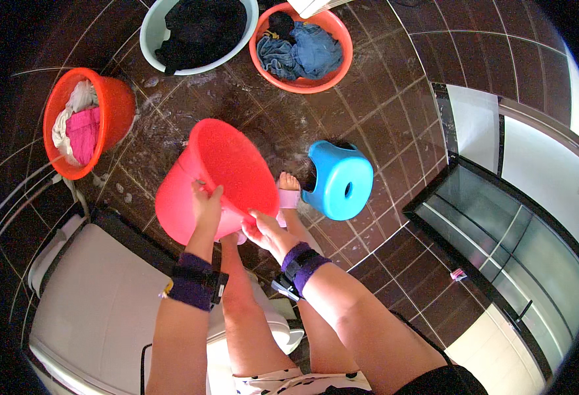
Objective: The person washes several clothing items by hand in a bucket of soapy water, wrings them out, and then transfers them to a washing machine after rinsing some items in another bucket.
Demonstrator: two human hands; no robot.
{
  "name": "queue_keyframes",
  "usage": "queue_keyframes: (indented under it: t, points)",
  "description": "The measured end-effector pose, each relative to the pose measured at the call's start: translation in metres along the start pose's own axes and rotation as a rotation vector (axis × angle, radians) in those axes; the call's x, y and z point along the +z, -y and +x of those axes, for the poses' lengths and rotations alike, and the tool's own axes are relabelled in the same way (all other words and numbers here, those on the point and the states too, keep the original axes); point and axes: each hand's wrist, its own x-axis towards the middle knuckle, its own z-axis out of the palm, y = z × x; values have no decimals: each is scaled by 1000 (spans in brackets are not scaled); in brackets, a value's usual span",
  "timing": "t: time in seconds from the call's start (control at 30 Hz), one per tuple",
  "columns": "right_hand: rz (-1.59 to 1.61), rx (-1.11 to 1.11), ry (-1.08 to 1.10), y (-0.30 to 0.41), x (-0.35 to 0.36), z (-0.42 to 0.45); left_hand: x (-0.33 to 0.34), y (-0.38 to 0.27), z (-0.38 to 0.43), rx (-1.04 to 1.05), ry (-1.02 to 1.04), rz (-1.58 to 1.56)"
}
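Note:
A pinkish-red plastic bucket [178, 197] is tilted in front of me, its wide mouth facing up and to the right. My left hand [206, 205] grips its near rim, fingers on the outer wall. Further right along the same rim, my right hand [269, 231] holds on with the thumb over the edge. Nothing shows inside the visible part of the bucket. Purple wristbands [305, 266] with small devices are on both wrists. Just right of the bucket, a blue plastic stool [341, 182] stands by a foot in a pink slipper [288, 197].
An orange bucket [121, 106] with white and pink clothes is at left. Farther off are a pale basin [151, 37] with dark clothes and an orange basin [302, 88] with denim. Wet brown tiles [378, 108] cover the floor. A glass-panelled door [507, 242] is at right.

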Motion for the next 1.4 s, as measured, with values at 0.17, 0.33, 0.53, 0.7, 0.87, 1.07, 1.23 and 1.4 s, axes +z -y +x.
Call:
queue_keyframes:
  t: [0.17, 0.33, 0.53, 0.7, 0.87, 1.07, 1.23, 1.4]
  points:
    - [-50, 101, -40, -12, -5, 12, -39, -7, -43, 67, -45, -287]
    - [-325, 91, 7, -11, -20, 9, -72, 21, -62, 186, -61, -442]
    - [-538, 105, -49, -43, -28, 10, -105, 49, -92, -69, -193, -420]
    - [-687, -157, 35, -58, 1, 18, -131, 56, -85, -212, -373, -319]
    - [-659, -320, 63, -28, 35, 29, -124, 36, -55, -212, -328, -371]
    - [-604, -68, 100, -12, 20, -3, -106, 50, -42, 101, -372, -166]
    - [-553, -92, 167, -50, -53, 11, -98, 49, -77, 142, -297, 48]
    - [-612, -208, 163, -90, -75, 8, -126, 63, -99, 10, -255, -23]
